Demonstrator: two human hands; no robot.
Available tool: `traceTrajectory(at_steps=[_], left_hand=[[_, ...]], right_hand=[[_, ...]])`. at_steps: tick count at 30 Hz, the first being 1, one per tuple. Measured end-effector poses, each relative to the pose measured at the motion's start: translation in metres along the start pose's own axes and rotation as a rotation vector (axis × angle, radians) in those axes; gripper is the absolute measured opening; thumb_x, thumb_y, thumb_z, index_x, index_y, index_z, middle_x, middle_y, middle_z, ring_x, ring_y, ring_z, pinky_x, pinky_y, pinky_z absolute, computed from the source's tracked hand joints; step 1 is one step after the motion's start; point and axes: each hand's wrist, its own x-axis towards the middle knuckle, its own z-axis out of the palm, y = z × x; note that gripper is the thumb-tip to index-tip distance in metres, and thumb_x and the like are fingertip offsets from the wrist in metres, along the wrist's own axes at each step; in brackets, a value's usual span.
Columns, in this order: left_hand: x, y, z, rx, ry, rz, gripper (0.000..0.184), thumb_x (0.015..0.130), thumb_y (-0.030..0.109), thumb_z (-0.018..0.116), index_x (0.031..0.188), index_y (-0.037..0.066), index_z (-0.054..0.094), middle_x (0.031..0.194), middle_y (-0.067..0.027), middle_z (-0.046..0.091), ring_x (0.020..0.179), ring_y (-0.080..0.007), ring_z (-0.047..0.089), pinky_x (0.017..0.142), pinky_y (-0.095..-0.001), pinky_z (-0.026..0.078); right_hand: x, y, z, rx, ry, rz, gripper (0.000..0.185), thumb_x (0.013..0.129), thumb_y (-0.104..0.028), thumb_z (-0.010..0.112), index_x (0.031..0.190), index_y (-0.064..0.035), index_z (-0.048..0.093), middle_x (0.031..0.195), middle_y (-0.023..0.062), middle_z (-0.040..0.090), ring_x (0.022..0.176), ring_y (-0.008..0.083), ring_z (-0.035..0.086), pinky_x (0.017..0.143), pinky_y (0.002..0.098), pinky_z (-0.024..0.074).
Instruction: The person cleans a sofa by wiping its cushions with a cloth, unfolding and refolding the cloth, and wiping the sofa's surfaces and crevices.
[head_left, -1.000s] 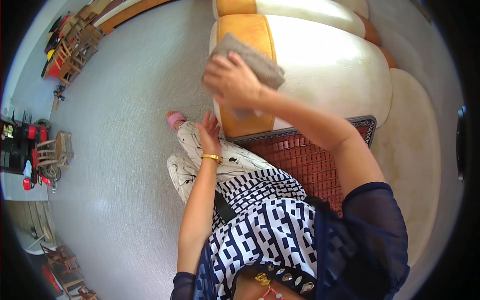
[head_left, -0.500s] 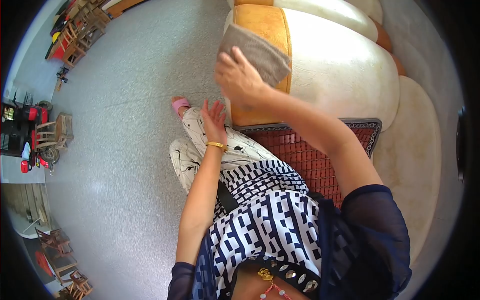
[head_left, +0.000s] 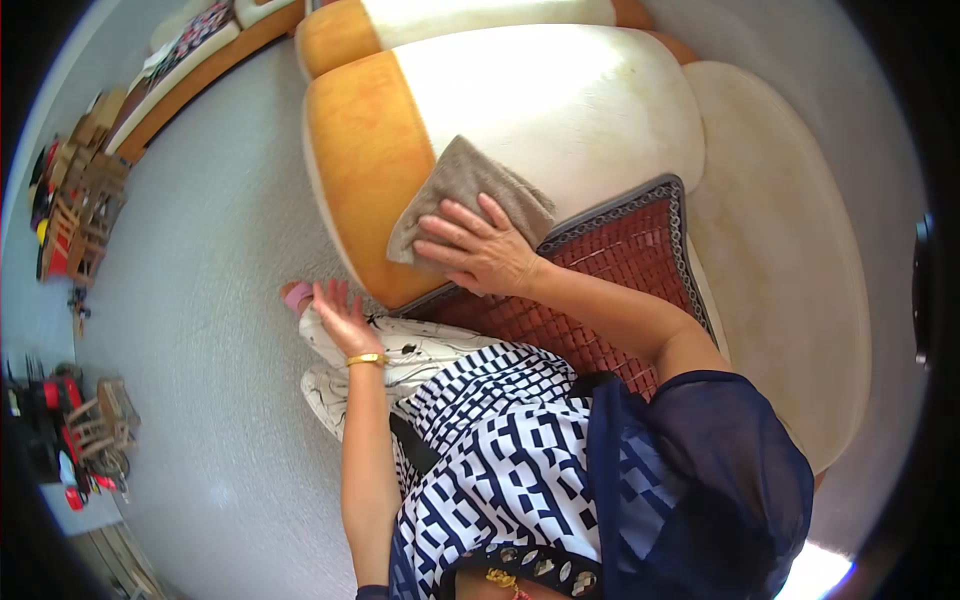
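Observation:
A folded grey-brown cloth [head_left: 470, 180] lies on the sofa seat, across its orange band [head_left: 370, 140] and cream part [head_left: 560, 110]. My right hand [head_left: 483, 248] presses flat on the cloth near the seat's front corner, fingers spread. Beside my knee, my left hand [head_left: 345, 322] is raised palm up with its fingers apart and nothing in it. A gold bracelet [head_left: 367, 358] circles the left wrist. The red-brown woven mat [head_left: 620, 260] with a dark patterned border lies on the seat beneath me.
The cream backrest [head_left: 780, 230] runs down the right side. Grey floor [head_left: 210, 300] stretches to the left. Wooden chairs [head_left: 100, 425] and a red vehicle [head_left: 60, 395] stand at the left edge. Another long seat with orange trim [head_left: 190, 95] is at the upper left.
My right hand and the cloth have moved from the seat's outer edge inward and towards me. The view has shifted, and my left hand remains raised and open by my knee.

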Motion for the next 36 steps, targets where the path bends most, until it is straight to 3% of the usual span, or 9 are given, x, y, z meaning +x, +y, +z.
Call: traceTrajectory(at_steps=[7,9,11,14,17,23,28,35,36], left_hand=[[0.016,0.053,0.036,0.402,0.029,0.458,0.061,0.099,0.049,0.025,0.14,0.005,0.036,0.142,-0.0143,0.039,0.129,-0.0282,0.039,0.103,-0.0446,0.032],[0.02,0.07,0.057,0.522,-0.098,0.751,0.057,0.1,0.044,0.024,0.138,0.004,0.038,0.141,-0.0127,0.042,0.128,-0.0271,0.041,0.103,-0.0429,0.033],[0.019,0.086,0.084,0.478,-0.178,0.813,0.05,0.101,0.035,0.03,0.137,0.003,0.039,0.14,-0.012,0.044,0.128,-0.0255,0.042,0.103,-0.0425,0.033],[0.019,0.106,0.12,0.751,-0.375,1.118,0.043,0.097,0.024,0.041,0.134,0.001,0.044,0.139,-0.0157,0.044,0.129,-0.0318,0.039,0.106,-0.0431,0.033],[0.015,0.116,0.153,0.956,-0.503,1.322,0.043,0.096,0.025,0.044,0.133,0.003,0.045,0.137,-0.0146,0.045,0.13,-0.0299,0.04,0.107,-0.0434,0.032],[0.018,0.11,0.193,1.259,-0.693,1.37,0.047,0.091,0.02,0.052,0.136,0.009,0.044,0.141,-0.0142,0.041,0.134,-0.0313,0.033,0.11,-0.0458,0.027],[0.031,0.099,0.219,1.417,-0.657,1.359,0.048,0.093,0.03,0.051,0.138,0.015,0.043,0.143,-0.0127,0.038,0.135,-0.0308,0.031,0.109,-0.0563,0.022],[0.039,0.091,0.239,1.525,-0.637,1.358,0.054,0.092,0.042,0.048,0.138,0.014,0.043,0.145,-0.0172,0.035,0.137,-0.0316,0.027,0.109,-0.0589,0.019],[0.04,0.089,0.237,1.591,-0.64,1.26,0.056,0.092,0.045,0.046,0.14,0.015,0.042,0.146,-0.0162,0.033,0.138,-0.0306,0.026,0.11,-0.0582,0.018]], right_hand=[[-0.028,0.08,-0.035,-0.083,0.121,0.48,0.064,0.08,-0.041,0.058,0.139,-0.0242,0.042,0.149,0.0056,0.032,0.14,0.0275,0.023,0.113,0.0519,0.0067],[-0.037,0.108,-0.041,-0.142,0.167,0.576,0.061,0.082,-0.042,0.054,0.14,-0.0231,0.041,0.149,0.0072,0.032,0.139,0.0287,0.023,0.113,0.0526,0.0079],[-0.048,0.139,-0.045,-0.202,0.216,0.763,0.059,0.085,-0.044,0.049,0.139,-0.0213,0.042,0.148,0.0089,0.032,0.139,0.0302,0.024,0.111,0.0546,0.011],[-0.066,0.188,-0.057,-0.274,0.22,0.936,0.059,0.086,-0.044,0.049,0.14,-0.0215,0.04,0.148,0.0077,0.033,0.138,0.0307,0.025,0.11,0.057,0.015],[-0.09,0.239,-0.068,-0.291,0.218,1.112,0.059,0.086,-0.046,0.048,0.14,-0.0227,0.039,0.148,0.0064,0.033,0.138,0.0306,0.025,0.108,0.0585,0.0177],[-0.136,0.296,-0.078,-0.214,0.3,1.33,0.058,0.086,-0.048,0.048,0.139,-0.024,0.041,0.148,0.0047,0.033,0.138,0.0274,0.025,0.107,0.0596,0.0182],[-0.134,0.283,-0.076,-0.239,0.419,1.557,0.059,0.086,-0.047,0.05,0.137,-0.0192,0.042,0.146,0.0049,0.036,0.135,0.0261,0.029,0.101,0.062,0.0259],[-0.144,0.263,-0.074,-0.263,0.51,1.817,0.057,0.086,-0.042,0.049,0.137,-0.0175,0.042,0.145,0.0057,0.036,0.132,0.0274,0.032,0.098,0.0621,0.03],[-0.152,0.262,-0.07,-0.27,0.542,1.808,0.057,0.086,-0.039,0.049,0.136,-0.0136,0.042,0.143,0.0086,0.038,0.131,0.0287,0.034,0.098,0.0599,0.0313]])
